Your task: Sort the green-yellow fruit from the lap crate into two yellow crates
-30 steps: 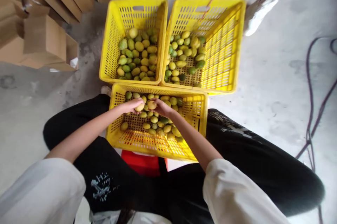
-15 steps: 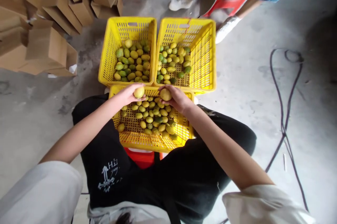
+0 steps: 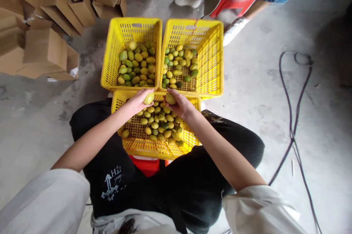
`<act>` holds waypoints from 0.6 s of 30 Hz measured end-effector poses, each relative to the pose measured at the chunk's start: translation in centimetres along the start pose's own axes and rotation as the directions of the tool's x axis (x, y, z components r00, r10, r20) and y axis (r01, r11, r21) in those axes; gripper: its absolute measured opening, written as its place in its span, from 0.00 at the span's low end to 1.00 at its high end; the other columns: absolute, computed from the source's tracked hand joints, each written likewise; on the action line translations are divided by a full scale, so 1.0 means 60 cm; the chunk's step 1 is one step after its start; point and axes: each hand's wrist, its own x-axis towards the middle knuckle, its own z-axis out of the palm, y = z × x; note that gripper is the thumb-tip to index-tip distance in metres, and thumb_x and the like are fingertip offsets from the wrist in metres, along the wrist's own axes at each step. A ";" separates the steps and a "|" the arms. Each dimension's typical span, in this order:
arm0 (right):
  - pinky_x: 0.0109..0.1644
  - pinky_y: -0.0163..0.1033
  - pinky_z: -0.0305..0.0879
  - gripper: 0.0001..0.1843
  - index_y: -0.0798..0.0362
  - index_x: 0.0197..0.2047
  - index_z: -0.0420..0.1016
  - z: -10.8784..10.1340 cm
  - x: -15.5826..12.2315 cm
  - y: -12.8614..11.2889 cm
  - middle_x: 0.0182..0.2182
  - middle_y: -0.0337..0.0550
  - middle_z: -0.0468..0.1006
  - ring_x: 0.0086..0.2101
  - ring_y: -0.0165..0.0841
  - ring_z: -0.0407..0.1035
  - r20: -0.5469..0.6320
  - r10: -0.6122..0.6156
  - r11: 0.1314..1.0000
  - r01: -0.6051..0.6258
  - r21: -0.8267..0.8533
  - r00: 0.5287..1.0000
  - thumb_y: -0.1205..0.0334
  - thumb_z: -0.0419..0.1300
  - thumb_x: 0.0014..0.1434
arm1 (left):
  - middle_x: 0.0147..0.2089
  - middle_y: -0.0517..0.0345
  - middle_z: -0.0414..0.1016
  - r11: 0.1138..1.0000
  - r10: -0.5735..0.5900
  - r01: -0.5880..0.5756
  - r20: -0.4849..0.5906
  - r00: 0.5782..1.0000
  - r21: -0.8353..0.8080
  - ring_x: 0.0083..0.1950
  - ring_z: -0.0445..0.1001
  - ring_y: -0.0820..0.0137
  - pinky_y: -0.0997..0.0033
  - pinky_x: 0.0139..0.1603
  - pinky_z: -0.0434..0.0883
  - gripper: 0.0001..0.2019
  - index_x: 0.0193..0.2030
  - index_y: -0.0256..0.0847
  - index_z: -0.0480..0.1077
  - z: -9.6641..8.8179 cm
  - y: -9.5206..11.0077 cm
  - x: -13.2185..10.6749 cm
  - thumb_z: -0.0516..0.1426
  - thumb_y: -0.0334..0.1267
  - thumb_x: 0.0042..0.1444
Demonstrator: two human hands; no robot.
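My left hand (image 3: 139, 102) is closed around a yellow-green lemon (image 3: 149, 98), which shows between thumb and fingers. Close by on the right, my right hand (image 3: 182, 106) grips a second lemon (image 3: 171, 98). Both hands are over the far side of the near yellow crate (image 3: 129, 148), which sits between my knees. Loose yellow and green lemons (image 3: 161, 117) lie on its slotted bottom, mostly in the middle and right. Palms and some fingertips are hidden from view.
Beyond the near crate stand a left yellow crate (image 3: 108, 58) and a right yellow crate (image 3: 216, 58), both holding lemons. Cardboard boxes (image 3: 46, 48) pile up at far left. A person's shoe (image 3: 235, 30) and a red stool (image 3: 242, 3) are behind. A black cable (image 3: 294, 120) loops across the floor at right.
Both hands have turned the lemons slightly, and the left one has shifted a little right, closer to the other. The whole view has slid slightly left.
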 end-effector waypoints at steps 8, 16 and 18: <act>0.30 0.33 0.74 0.09 0.50 0.35 0.70 -0.001 0.015 0.007 0.28 0.38 0.74 0.27 0.29 0.70 0.034 0.021 0.999 -0.023 0.040 0.999 0.59 0.65 0.65 | 0.37 0.54 0.75 0.999 -0.007 0.013 0.107 0.994 -0.053 0.40 0.77 0.66 0.64 0.44 0.75 0.09 0.38 0.38 0.73 -0.014 -0.001 0.008 0.60 0.40 0.67; 0.26 0.30 0.67 0.08 0.50 0.35 0.71 0.006 0.018 0.006 0.27 0.36 0.73 0.27 0.28 0.68 -0.051 0.039 0.998 -0.037 0.046 0.998 0.59 0.65 0.64 | 0.32 0.55 0.74 0.992 -0.085 0.090 0.053 0.995 -0.093 0.29 0.75 0.69 0.72 0.27 0.69 0.15 0.34 0.36 0.73 -0.015 0.008 0.004 0.51 0.37 0.71; 0.26 0.30 0.68 0.06 0.51 0.36 0.72 0.011 0.009 0.004 0.29 0.36 0.75 0.27 0.27 0.68 -0.027 0.015 0.998 -0.013 0.055 1.000 0.62 0.66 0.62 | 0.29 0.57 0.72 0.995 -0.070 0.071 0.015 0.997 -0.070 0.26 0.72 0.72 0.75 0.23 0.65 0.14 0.31 0.37 0.71 -0.019 0.007 0.007 0.56 0.40 0.68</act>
